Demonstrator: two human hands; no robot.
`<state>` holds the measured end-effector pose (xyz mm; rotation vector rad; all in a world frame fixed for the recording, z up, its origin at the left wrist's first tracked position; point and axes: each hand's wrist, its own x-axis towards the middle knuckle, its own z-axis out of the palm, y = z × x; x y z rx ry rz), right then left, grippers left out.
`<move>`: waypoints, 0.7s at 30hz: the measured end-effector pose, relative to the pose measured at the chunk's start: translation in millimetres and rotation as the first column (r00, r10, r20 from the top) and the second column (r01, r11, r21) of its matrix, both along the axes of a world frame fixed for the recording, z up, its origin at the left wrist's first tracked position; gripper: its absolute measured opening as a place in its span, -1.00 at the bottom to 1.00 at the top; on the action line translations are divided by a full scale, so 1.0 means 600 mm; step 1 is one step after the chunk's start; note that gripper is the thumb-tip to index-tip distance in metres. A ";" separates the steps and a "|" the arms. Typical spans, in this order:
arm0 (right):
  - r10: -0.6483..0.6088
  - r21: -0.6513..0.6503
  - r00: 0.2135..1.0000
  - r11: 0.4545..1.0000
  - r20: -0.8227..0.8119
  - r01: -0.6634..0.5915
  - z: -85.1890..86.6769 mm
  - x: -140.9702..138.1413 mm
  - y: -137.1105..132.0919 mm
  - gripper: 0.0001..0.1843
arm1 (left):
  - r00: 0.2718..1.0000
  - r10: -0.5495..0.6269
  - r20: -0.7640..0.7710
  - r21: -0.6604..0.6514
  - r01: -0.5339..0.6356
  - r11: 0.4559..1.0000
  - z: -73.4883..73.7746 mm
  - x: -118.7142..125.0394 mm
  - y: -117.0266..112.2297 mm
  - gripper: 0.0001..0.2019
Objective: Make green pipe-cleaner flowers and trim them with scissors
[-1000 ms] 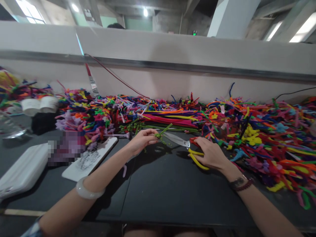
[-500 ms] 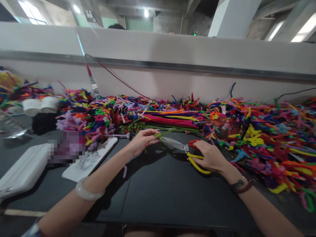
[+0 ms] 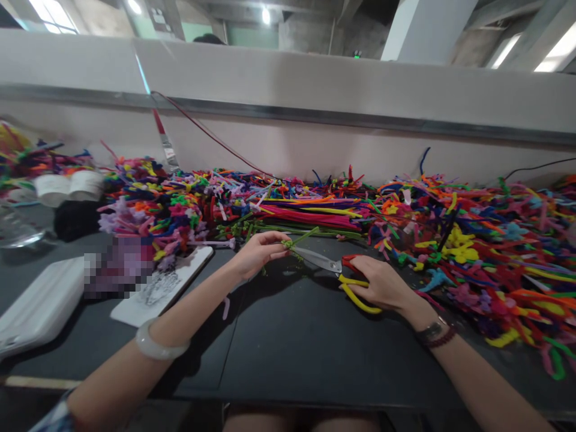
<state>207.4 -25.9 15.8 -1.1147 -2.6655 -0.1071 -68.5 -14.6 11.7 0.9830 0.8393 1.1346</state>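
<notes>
Pinched in the fingers of my left hand [image 3: 258, 255] is a green pipe cleaner piece [image 3: 308, 237], its stem sticking out to the upper right. My right hand [image 3: 384, 282] grips scissors [image 3: 322, 260] with one red and one yellow handle. The blades point left, their tips at the green piece beside my left fingertips. Whether the blades touch it is hard to make out. Behind my hands lies a bundle of straight pipe cleaners [image 3: 310, 217], mostly pink, with green stems [image 3: 333, 233] along its front. Tiny green bits are scattered on the dark table [image 3: 315, 348].
Heaps of bent, coloured pipe cleaners [image 3: 486, 258] line the back and right. At left are a phone case [image 3: 157, 294], a white box-like object [image 3: 42, 303], white rolls [image 3: 85, 185] and a black item [image 3: 76, 220]. A pale partition [image 3: 324, 144] rises behind.
The view has shifted slightly. Both hands keep nearly the same places, and the scissors remain at the green piece, their blades looking a little more apart.
</notes>
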 end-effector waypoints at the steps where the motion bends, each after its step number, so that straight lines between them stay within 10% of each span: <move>1: 0.002 -0.004 1.000 1.000 -0.002 -0.002 0.000 0.000 0.000 -0.65 | 1.000 0.004 0.001 0.000 -0.004 1.000 0.000 0.000 0.000 -0.86; 21: -0.091 0.017 0.995 0.996 0.035 0.090 0.000 0.000 0.000 -0.60 | 0.986 0.089 -0.139 0.188 -0.062 0.980 -0.002 0.003 0.000 -0.89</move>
